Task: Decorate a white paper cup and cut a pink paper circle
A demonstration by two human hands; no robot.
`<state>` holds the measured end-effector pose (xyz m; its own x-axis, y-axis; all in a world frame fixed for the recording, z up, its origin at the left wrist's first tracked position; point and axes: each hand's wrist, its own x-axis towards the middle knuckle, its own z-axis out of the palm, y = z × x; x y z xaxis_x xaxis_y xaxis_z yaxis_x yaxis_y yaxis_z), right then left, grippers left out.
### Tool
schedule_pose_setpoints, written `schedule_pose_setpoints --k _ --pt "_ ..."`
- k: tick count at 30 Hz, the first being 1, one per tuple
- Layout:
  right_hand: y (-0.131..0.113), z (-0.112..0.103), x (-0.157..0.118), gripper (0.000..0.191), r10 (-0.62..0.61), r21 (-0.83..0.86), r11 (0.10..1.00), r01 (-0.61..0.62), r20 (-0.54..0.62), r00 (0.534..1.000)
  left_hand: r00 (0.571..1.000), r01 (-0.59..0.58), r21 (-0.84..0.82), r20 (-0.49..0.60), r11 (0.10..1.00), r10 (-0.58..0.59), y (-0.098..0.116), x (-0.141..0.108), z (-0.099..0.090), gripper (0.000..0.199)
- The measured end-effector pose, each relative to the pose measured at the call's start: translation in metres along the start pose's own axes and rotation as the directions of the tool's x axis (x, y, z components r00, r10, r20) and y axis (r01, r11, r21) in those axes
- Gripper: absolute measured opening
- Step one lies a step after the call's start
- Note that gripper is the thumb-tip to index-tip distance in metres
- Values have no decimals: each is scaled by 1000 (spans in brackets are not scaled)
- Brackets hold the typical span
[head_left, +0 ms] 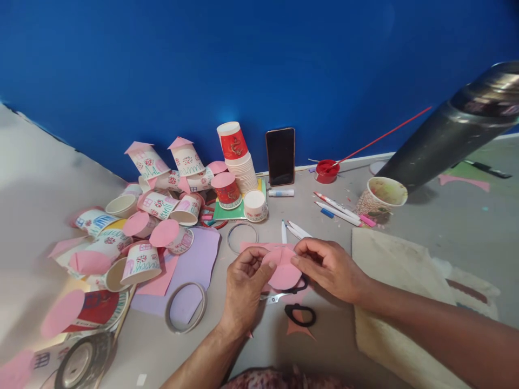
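My left hand (245, 286) pinches the left edge of a round pink paper disc (284, 273) between thumb and fingers. On the disc's upper right edge, my right hand (334, 270) grips it the same way. A slit or fold shows near the top of the disc, between the two thumbs. Scissors with black handles (300, 315) lie on the table just below the disc, partly hidden by it. Pink paper scraps (299, 328) lie under and around the scissors.
Decorated paper cups (141, 262) crowd the left, by purple paper (203, 254) and a tape roll (166, 308). Behind stand stacked cups (244, 170) and a phone (280, 156). Markers (338, 210), a patterned cup (365, 202), a dark flask (438, 140) and a cloth (389, 281) are right.
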<state>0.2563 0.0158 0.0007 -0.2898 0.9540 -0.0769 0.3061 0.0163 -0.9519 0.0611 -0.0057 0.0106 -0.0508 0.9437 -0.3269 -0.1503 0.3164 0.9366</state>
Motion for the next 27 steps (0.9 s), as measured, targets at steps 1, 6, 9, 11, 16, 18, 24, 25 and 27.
schedule_pose_setpoints --k 1,6,9,11,16,18,24,25,27 --pt "0 0 0 27 -7 -8 1000 7 3 1000 1000 2 -18 -2 1000 -2 1 0 0 35" --pt "3 2 -1 27 -9 43 999 8 32 999 999 42 -32 23 999 -41 2 1 -1 42" --pt "4 3 -1 26 -19 38 999 18 31 999 997 61 -5 43 998 -60 1 3 -4 38" --pt "3 2 -1 25 -26 19 999 26 38 999 996 72 10 59 997 -73 1 4 -5 36" --pt "0 0 -1 25 -31 -27 999 32 48 998 994 75 27 79 997 -77 2 4 -7 34" --pt "0 0 -1 25 -40 -47 998 42 47 998 993 83 45 85 996 -87 2 3 -7 33" --pt "1 0 -3 23 -63 -94 993 68 58 996 991 81 126 97 989 -93 0 4 -9 30" --pt "1 0 -4 23 -62 -98 993 68 65 996 992 78 139 92 987 -91 0 4 -9 30" --pt "1 0 -4 22 -56 -100 993 64 83 995 992 79 162 81 984 -94 0 3 -10 30"
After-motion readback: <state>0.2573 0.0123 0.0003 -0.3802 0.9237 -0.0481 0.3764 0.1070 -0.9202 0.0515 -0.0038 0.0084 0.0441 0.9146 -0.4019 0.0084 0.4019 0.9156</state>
